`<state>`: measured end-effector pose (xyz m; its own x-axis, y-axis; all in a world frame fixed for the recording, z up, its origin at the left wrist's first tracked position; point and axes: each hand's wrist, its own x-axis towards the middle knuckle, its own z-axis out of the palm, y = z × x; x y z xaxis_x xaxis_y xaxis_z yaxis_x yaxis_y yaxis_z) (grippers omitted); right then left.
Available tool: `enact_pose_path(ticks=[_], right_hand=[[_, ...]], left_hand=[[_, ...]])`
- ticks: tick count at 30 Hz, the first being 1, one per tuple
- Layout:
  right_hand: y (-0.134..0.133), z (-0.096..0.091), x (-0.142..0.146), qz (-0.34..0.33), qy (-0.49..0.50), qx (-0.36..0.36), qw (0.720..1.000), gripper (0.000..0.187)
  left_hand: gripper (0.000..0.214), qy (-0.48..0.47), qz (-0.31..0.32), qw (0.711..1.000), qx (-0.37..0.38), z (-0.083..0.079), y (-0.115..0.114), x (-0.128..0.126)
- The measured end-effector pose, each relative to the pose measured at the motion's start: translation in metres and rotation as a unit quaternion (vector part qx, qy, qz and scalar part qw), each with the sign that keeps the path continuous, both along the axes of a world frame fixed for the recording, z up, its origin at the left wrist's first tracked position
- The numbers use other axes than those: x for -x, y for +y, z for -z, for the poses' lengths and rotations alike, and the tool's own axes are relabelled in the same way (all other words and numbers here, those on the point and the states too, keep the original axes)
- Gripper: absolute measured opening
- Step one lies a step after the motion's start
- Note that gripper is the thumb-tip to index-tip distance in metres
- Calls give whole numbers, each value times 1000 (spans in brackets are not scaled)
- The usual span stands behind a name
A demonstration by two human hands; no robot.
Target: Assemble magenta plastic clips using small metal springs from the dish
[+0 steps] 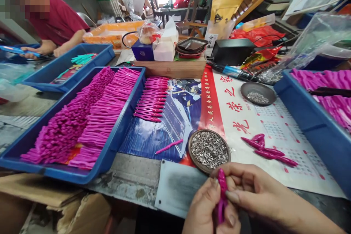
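Both my hands hold one magenta plastic piece (222,190) upright at the bottom centre. My left hand (204,208) grips its lower part. My right hand (255,188) pinches its upper part with fingers and thumb. Just beyond them sits a round dish of small metal pins (208,150). A few loose magenta pieces (267,151) lie on the printed calendar sheet (279,128) to the right. A single thin magenta stick (168,146) lies left of the dish.
A blue tray (109,150) packed with magenta pieces sits on the left, a neat row of pieces (152,98) beside it. Another blue tray (315,124) of pieces stands at right. A second pin dish (258,93) lies farther back. A person in red (57,25) works at far left.
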<state>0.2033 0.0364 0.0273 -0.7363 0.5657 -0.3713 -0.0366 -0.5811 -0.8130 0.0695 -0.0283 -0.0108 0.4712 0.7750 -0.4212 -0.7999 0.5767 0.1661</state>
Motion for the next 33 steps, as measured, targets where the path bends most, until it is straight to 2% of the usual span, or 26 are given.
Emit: enact_pose_path(ticks=[4,10,15,18,21,24,27,33], right_hand=[[10,2,5,4,42,20,999,22],[15,-1,2,28,-39,-15,999,23],[32,0,1,16,-70,-18,997,26],[49,5,6,81,-79,-28,993,32],[60,5,12,143,-100,-87,981,36],[56,-1,14,117,-118,-119,979,39],[43,-9,15,83,-97,-95,987,41],[23,-7,18,114,-42,-72,990,44]], left_hand=[[37,-2,4,1000,27,0,11,2],[38,14,10,1000,8,5,16,2],[37,-23,27,999,-26,-2,34,7],[45,-34,53,998,-20,-9,49,15],[44,-47,70,996,-2,-13,56,21],[41,-82,94,992,-9,-14,53,24],[40,-88,115,989,-14,-15,45,23],[38,-61,95,993,-34,-14,29,20]])
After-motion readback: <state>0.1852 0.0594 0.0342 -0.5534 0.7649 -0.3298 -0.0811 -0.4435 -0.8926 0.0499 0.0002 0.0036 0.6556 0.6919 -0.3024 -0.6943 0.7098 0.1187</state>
